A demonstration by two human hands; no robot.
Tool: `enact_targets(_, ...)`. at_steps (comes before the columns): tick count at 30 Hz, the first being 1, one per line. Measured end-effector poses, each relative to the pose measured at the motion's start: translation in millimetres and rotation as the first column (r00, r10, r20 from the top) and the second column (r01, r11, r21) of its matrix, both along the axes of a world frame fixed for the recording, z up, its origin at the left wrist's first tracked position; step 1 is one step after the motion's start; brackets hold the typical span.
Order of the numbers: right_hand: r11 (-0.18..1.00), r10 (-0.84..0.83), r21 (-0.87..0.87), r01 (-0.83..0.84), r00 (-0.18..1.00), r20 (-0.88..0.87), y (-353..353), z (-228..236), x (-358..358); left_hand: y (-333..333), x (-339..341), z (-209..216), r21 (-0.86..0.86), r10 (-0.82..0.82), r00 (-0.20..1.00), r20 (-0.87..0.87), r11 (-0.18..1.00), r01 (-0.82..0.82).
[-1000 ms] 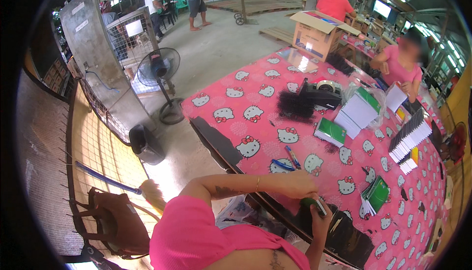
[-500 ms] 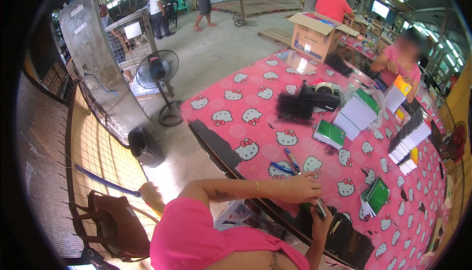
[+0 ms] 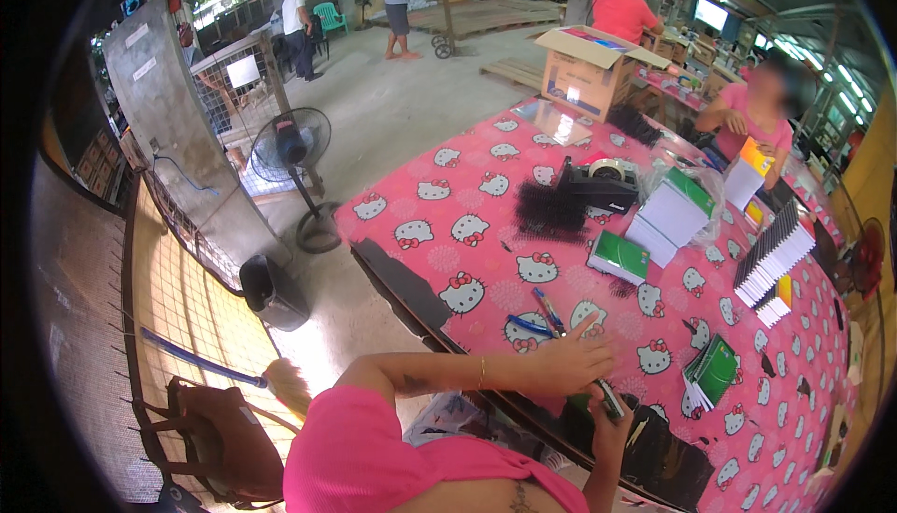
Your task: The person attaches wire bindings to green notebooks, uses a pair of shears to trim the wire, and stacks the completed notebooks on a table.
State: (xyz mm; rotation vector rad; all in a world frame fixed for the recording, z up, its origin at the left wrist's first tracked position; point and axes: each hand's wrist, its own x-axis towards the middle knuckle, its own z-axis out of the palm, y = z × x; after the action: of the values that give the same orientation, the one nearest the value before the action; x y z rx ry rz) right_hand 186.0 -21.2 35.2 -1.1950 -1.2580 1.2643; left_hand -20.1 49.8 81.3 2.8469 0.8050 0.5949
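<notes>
My right hand (image 3: 611,420), low at the table's near edge, is closed around a small notebook (image 3: 609,399) seen almost edge-on, with a strip of green and a dark edge showing. Just above it, my left hand (image 3: 570,363) reaches across from the left with fingers spread, its heel close to the notebook; whether they touch I cannot tell. Beside the left fingertips lie blue-handled pliers (image 3: 531,326) and a slim blue and red tool (image 3: 549,306), their ends partly under the hand. Right of my hands sits a small fanned stack of green notebooks (image 3: 715,371).
Farther back are green notebook stacks (image 3: 668,219), a black tape dispenser (image 3: 603,191), black bristly binding wires (image 3: 549,209) and an open carton (image 3: 579,78). A co-worker (image 3: 752,130) handles yellow-covered notebooks at right. A fan (image 3: 291,144) and bin (image 3: 273,293) stand left of the pink table (image 3: 420,261).
My left hand's fingers have lifted from the notebook's upper end and spread out toward the pliers. My right hand keeps hold of the notebook. The whole view has shifted slightly.
</notes>
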Motion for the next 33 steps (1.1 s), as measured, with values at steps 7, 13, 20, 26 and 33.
enact_targets(7,0.991,-0.13,-0.048,0.128,0.99,-0.05,-6,-3,-4,-38,19,-45,0.115,0.135,0.988,0.08,0.983,-0.143)
enact_targets(13,0.992,-0.125,-0.001,0.125,0.992,0.003,-6,2,-2,-55,20,-58,0.071,0.089,0.988,0.13,0.993,-0.099)
enact_targets(20,1.0,-0.014,0.023,0.015,0.999,-0.038,-4,-3,1,-41,25,-38,0.035,0.042,0.996,0.075,0.998,-0.044)
enact_targets(26,0.997,0.012,0.073,-0.014,1.0,0.022,-2,-13,4,-36,35,-45,0.07,0.059,0.996,0.068,0.996,-0.064)
enact_targets(33,0.994,-0.093,0.064,0.092,0.996,0.014,9,-31,15,-37,43,-39,0.01,0.067,0.997,0.044,0.998,-0.067)
